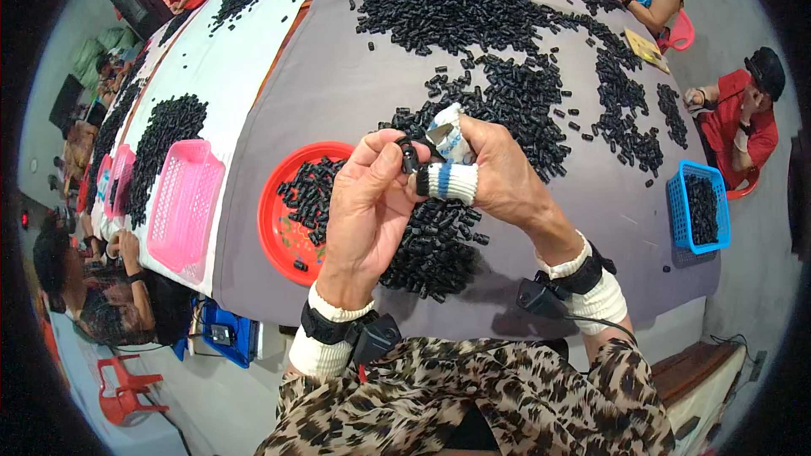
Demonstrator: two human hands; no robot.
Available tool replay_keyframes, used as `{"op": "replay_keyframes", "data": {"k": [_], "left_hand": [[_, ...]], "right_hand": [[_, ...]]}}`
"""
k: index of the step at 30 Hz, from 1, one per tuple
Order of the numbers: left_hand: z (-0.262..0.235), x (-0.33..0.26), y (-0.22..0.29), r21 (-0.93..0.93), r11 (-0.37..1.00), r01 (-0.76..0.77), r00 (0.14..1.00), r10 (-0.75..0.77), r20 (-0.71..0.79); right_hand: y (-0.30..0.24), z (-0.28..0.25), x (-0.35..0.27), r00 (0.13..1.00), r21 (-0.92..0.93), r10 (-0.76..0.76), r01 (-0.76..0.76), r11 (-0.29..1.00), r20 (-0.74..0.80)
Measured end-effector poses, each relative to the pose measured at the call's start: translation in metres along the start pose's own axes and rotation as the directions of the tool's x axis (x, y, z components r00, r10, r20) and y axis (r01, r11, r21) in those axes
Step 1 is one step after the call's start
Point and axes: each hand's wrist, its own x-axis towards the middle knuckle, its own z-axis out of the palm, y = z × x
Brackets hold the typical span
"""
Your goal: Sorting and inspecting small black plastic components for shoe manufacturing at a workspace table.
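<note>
My left hand (361,215) pinches a small black cylindrical plastic part (408,154) between thumb and fingers, above the table. Close against it, my right hand (511,176) is closed, with white-and-blue knitted covers (452,181) on its thumb and finger. A dark piece shows between the two hands, but what the right fingers grip is partly hidden by the covers. Under my left hand lies a round red tray (269,224) holding many similar black parts. A heap of black parts (435,257) sits beneath and between my hands.
Large piles of black parts (456,8) spread over the grey tabletop (304,101). A blue basket (677,211) of parts stands at the right edge, a pink basket (182,203) at left. Other people sit around the tables; a person in red (743,118) is at far right.
</note>
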Motion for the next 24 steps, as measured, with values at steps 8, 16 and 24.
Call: {"op": "replay_keyframes", "data": {"k": [8, 16, 24], "left_hand": [[0.011, 0.003, -0.007, 0.031, 0.999, 0.021, 0.999, -0.02, -0.042], [0.001, 0.005, -0.01, -0.002, 0.999, 0.054, 0.998, -0.053, 0.039], [0.003, 0.003, -0.014, 0.047, 0.998, 0.031, 0.999, -0.029, -0.038]], "right_hand": [[0.006, -0.005, -0.007, 0.996, -0.002, -0.062, 0.062, 0.998, -0.057], [0.009, -0.011, -0.01, 0.999, -0.018, -0.002, 0.002, 1.0, -0.043], [0.009, -0.013, -0.01, 1.0, -0.054, 0.014, -0.015, 0.998, -0.02]]}}
